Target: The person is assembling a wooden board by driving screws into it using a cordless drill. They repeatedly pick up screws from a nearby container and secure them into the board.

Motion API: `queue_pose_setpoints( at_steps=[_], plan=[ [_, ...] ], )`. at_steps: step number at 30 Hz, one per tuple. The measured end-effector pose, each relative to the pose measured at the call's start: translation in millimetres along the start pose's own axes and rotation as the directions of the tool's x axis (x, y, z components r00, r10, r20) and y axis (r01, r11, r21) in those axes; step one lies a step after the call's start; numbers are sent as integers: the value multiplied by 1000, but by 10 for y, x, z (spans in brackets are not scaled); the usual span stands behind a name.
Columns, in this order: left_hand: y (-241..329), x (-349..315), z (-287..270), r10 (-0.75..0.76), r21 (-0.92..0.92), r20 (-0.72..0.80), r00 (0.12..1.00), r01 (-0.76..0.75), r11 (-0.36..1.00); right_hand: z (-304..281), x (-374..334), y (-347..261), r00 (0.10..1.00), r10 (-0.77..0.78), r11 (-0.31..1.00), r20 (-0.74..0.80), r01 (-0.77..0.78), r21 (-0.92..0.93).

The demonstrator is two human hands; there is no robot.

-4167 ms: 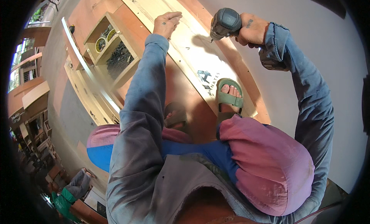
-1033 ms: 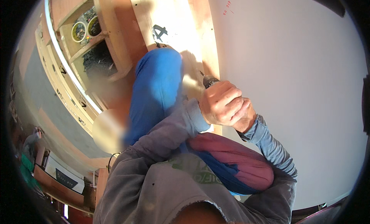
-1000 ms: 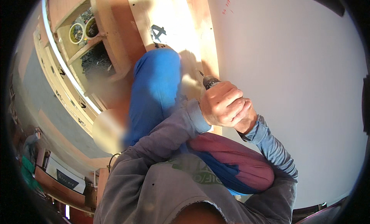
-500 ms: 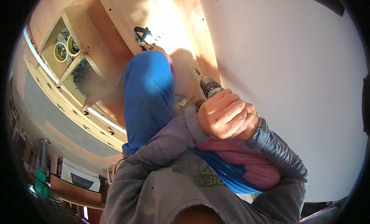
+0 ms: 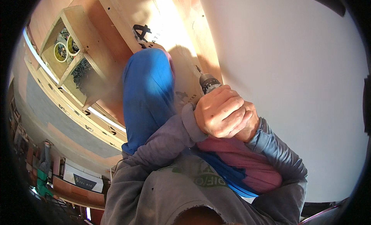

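A power drill (image 5: pixel 210 83) with a dark chuck and a slim bit points up and away from me, its tip over the boundary of the plywood strip (image 5: pixel 184 51). My left hand (image 5: pixel 217 113) is closed over the drill's body from the left. Behind it, my right hand (image 5: pixel 250 123) is closed around the drill too, partly covered by the left. Both hands hide the drill's handle and trigger. I cannot tell whether the bit touches the wood. A large white panel (image 5: pixel 293 89) lies to the right of the strip.
At the upper left, a wooden compartment box (image 5: pixel 73 16) holds two yellow tape rolls (image 5: pixel 60 52) and many dark screws (image 5: pixel 81 73). My knee in blue fabric (image 5: pixel 148 82) is beside the drill. A person in green (image 5: pixel 43 182) is far off at lower left.
Both hands and the drill have shifted slightly up and to the left, still gripping. The background person has moved a little.
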State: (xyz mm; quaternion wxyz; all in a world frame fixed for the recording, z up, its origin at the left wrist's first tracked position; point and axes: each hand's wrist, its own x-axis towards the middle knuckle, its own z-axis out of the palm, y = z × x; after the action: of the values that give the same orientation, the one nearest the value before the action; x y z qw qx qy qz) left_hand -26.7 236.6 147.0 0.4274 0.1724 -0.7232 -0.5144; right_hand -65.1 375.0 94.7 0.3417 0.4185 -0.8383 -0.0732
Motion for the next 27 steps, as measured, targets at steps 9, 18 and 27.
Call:
queue_pose_setpoints(
  at_steps=[9,18,27],
  plan=[
    [-24,-29,22,13,0,-27,1000,-13,1000,-104,750,695,472,-733,376,489,-317,870],
    [-24,-10,-20,-75,-82,-24,997,73,994,-104,958,705,275,-778,312,565,-611,727],
    [-90,47,-106,-116,-96,10,993,117,988,-107,1493,518,378,-817,196,435,-527,827]
  ],
)
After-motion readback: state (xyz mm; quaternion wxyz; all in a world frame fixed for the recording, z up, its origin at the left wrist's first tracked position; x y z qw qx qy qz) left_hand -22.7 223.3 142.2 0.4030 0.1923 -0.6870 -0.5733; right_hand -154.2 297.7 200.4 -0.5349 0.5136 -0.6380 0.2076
